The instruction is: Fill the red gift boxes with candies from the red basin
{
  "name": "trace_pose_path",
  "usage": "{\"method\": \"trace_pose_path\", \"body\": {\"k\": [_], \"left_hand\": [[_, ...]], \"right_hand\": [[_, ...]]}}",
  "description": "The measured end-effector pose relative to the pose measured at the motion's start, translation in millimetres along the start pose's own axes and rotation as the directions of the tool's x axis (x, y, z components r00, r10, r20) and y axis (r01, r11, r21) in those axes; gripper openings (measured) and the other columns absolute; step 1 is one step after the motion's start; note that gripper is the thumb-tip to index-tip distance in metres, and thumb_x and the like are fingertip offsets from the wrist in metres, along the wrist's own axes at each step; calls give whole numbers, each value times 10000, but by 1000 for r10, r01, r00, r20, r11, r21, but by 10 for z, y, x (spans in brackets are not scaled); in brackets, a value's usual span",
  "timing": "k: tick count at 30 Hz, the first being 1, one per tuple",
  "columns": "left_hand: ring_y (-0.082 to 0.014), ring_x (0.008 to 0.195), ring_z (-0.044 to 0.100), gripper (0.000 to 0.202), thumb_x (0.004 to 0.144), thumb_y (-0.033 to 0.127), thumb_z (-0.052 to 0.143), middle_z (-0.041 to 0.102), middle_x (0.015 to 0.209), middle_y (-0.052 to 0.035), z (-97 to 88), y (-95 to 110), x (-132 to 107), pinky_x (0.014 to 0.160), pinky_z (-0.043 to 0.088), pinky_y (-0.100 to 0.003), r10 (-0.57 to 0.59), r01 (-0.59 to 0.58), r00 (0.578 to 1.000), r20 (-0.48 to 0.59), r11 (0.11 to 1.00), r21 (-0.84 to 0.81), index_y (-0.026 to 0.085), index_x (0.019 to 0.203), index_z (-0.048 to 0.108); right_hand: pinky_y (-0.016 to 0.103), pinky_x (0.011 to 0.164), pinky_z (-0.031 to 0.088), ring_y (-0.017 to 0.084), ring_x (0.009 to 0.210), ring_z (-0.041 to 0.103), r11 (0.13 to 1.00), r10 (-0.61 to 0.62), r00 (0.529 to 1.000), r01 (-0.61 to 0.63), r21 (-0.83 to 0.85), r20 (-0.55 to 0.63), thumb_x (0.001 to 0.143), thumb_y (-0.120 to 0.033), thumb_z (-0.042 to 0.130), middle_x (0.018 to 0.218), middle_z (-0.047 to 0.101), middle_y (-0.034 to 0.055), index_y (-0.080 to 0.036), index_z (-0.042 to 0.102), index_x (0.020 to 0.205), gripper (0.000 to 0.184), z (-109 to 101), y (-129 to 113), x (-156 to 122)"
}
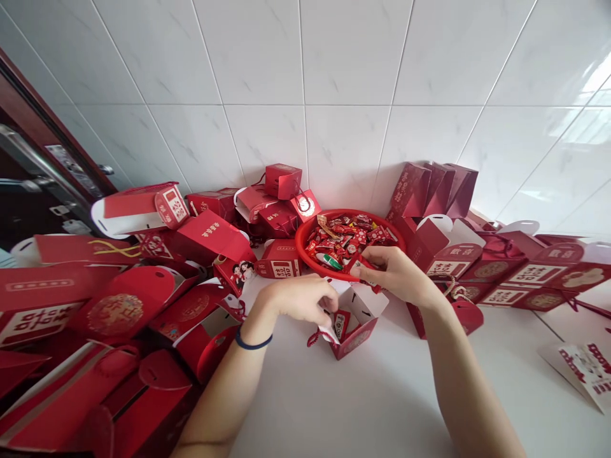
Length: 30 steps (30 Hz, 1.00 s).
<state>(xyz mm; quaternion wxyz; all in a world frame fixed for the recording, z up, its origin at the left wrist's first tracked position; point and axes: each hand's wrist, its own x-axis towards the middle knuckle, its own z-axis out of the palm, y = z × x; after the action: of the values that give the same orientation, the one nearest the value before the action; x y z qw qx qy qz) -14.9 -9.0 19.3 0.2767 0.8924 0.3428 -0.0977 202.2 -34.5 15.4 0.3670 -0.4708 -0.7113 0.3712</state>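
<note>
A small red paper candy box (pixel 358 337) stands on the white table with its white-lined flaps up. Inside it lies a red wrapped packet (pixel 340 323). My left hand (pixel 305 299) is closed, its curled fingers on the box's left flap, beside a dark red cord (pixel 315 337). Just behind the box is a round red basin (pixel 301 249) heaped with wrapped candies (pixel 353 235). At the basin's near right rim, my right hand (pixel 396 270) pinches a red wrapped candy (pixel 357 264); the fingers partly cover it.
Many red gift boxes (pixel 128 302) crowd the left side, some with flaps up. More boxes (pixel 446 245) are stacked on the right. A printed paper bag (pixel 580 372) lies at the far right. White tiles (pixel 348 146) form the wall behind; a dark door (pixel 42 159) is at left.
</note>
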Motion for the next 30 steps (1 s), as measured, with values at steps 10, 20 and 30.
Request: {"method": "trace_pose_path", "body": {"k": [10, 20, 30], "left_hand": [[-192, 910, 637, 252, 731, 250, 728, 713, 963, -13, -49, -122, -96, 726, 439, -230, -90, 90, 995, -34, 996, -8, 192, 976, 722], [-183, 781, 628, 152, 788, 247, 621, 690, 842, -13, 67, 17, 80, 682, 433, -262, 39, -37, 998, -39, 997, 65, 216, 888, 732], [-227, 636, 613, 110, 659, 230, 690, 707, 834, -95, 269, 264, 540, 545, 429, -322, -119, 64, 974, 191, 961, 270, 164, 747, 696]], "right_hand": [[258, 615, 401, 172, 727, 601, 904, 171, 979, -113, -412, 107, 811, -396, 704, 831, 686, 33, -198, 671, 866, 207, 254, 53, 107], [260, 607, 418, 136, 654, 521, 1000, -23, 999, 23, 22, 29, 850, -291, 546, 717, 598, -4, -172, 660, 817, 167, 16, 12, 28], [289, 697, 470, 168, 747, 593, 992, -110, 992, 113, 48, -64, 849, -316, 616, 814, 682, 24, -170, 716, 876, 179, -87, -26, -4]]}}
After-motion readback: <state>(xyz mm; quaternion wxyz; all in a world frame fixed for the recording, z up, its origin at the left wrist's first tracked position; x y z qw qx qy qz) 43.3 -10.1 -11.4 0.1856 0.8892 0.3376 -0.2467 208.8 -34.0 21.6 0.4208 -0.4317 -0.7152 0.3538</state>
